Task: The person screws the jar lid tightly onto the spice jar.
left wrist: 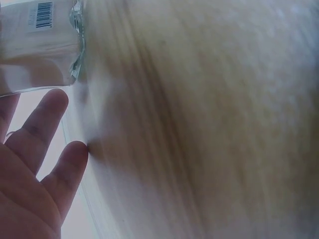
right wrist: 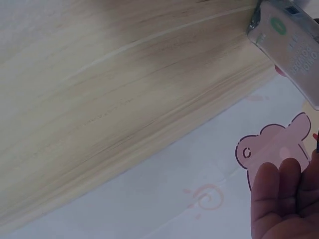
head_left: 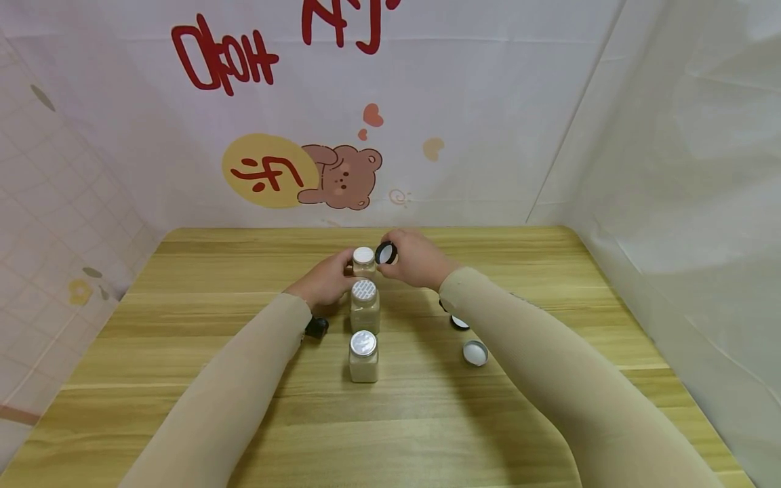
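Observation:
Three square glass jars of pale powder stand in a row down the table in the head view. My left hand (head_left: 329, 278) grips the farthest jar (head_left: 363, 256) from its left side. In the left wrist view, that jar (left wrist: 37, 50) shows a barcode, with two fingers (left wrist: 47, 119) spread just below it. My right hand (head_left: 417, 259) pinches a black screw lid (head_left: 386, 253) beside the jar's top, its white inside facing the head camera. The middle jar (head_left: 365, 315) has a patterned white seal; the nearest jar (head_left: 364, 366) has a shiny silvery one.
Right of the row lie a grey-rimmed lid (head_left: 475, 353) and a black-rimmed lid (head_left: 460, 323), the latter partly behind my right sleeve. A small black object (head_left: 316, 328) shows by my left sleeve. A white printed wall sheet (head_left: 488, 135) hangs behind the table.

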Motion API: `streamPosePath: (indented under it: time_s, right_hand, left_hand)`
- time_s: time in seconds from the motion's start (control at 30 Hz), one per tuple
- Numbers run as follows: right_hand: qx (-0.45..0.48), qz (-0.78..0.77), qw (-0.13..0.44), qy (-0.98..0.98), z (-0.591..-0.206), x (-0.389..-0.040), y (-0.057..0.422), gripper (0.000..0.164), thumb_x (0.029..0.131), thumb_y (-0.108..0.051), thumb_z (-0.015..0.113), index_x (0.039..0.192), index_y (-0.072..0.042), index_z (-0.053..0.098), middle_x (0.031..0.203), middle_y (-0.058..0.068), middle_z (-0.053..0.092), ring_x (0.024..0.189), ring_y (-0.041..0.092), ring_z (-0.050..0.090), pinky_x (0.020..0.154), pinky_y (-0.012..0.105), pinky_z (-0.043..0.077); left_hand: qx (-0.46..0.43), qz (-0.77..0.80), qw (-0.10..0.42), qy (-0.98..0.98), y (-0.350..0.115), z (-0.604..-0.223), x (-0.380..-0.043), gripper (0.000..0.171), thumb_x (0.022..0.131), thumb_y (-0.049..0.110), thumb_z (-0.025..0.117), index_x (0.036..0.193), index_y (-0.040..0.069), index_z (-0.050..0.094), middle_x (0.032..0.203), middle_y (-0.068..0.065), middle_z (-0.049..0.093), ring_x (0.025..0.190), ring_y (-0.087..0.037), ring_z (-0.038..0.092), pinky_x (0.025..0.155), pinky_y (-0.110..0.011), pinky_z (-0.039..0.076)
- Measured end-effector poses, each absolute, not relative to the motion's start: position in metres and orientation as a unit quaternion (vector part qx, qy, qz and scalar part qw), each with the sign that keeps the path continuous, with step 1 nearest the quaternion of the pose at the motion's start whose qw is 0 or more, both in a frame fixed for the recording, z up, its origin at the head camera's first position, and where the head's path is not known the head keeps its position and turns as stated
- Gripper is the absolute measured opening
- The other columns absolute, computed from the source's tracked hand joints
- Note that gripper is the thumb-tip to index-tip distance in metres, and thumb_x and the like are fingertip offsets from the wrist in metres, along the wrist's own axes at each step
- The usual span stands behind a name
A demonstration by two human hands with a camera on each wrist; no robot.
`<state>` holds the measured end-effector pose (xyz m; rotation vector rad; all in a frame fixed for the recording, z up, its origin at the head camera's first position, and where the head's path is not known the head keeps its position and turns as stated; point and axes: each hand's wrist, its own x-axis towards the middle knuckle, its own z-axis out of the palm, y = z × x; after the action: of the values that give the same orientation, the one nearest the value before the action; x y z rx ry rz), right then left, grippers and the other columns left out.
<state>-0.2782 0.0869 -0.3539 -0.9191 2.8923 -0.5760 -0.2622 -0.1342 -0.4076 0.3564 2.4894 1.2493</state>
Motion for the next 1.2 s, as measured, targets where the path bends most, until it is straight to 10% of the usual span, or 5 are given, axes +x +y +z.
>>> streamPosePath:
  time_s: [1.2]
  right_hand:
    - [-0.266,-0.316,0.100,0.905,-0.3583,-0.2863,0.0787,0.038,0.094,-0.028,0.082,0.118,-0.004,0.064,0.099,0.006,0.073,0.088,0.016,0.068,0.080,0.031,0.057]
  left_hand:
    - [0.133,0.428,0.166,0.878,-0.1388,-0.4083,-0.2645,0.057,0.105,0.022,0.067,0.156,0.019,0.043,0.160,-0.011,0.050,0.147,-0.036,0.049,0.122,-0.054,0.038]
